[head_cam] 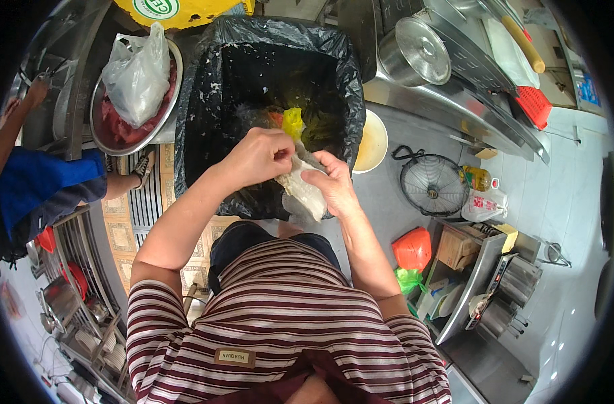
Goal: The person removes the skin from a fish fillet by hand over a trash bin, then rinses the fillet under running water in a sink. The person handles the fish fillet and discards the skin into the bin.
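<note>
A pale, flattish piece of food, perhaps meat or tripe with a grey edge, is held over a large bin lined with a black plastic bag. My right hand grips it with the thumb on top. On its upper left edge, my left hand pinches with curled fingers; what lies between those fingertips is partly hidden. Beyond my hands, a yellow-green plastic scrap lies inside the bin. To the left, a steel bowl holds red raw meat under a knotted clear plastic bag.
A co-worker's arm and blue clothing are at the left. A lidded steel pot stands on a steel counter at the upper right. A white bucket touches the bin's right side; a black floor fan and shelving stand farther right.
</note>
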### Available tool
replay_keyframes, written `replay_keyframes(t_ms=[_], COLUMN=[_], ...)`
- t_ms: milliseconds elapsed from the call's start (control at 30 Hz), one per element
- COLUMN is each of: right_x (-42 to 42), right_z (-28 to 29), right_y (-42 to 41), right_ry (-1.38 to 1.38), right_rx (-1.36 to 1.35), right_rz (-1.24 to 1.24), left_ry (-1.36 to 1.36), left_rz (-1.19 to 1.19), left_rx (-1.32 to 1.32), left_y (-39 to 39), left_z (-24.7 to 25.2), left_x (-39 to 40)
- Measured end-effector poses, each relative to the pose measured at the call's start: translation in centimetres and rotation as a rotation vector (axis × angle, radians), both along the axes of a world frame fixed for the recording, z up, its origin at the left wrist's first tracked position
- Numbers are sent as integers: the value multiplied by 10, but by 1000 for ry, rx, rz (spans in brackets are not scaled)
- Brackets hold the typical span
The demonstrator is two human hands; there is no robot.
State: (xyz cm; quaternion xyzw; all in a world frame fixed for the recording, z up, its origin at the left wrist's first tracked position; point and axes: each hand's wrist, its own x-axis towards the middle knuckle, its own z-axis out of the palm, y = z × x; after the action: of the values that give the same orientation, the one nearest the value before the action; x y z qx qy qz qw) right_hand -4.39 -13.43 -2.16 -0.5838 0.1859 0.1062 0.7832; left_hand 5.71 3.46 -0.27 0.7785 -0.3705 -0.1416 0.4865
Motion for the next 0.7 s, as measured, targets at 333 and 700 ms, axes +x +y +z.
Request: replay_keyframes(t_ms=[333,700], right_x=[0,5], right_z=[-2,-1], right_y=[-9,-4], right_ry=[104,125], right_rx=[155,149], right_rz=[27,64], left_ry=[-38,-574], left_rz=[-90,-321], left_rx=[-161,119], left_y=[-4,-3], left_z=[0,3], left_x=[-16,-6])
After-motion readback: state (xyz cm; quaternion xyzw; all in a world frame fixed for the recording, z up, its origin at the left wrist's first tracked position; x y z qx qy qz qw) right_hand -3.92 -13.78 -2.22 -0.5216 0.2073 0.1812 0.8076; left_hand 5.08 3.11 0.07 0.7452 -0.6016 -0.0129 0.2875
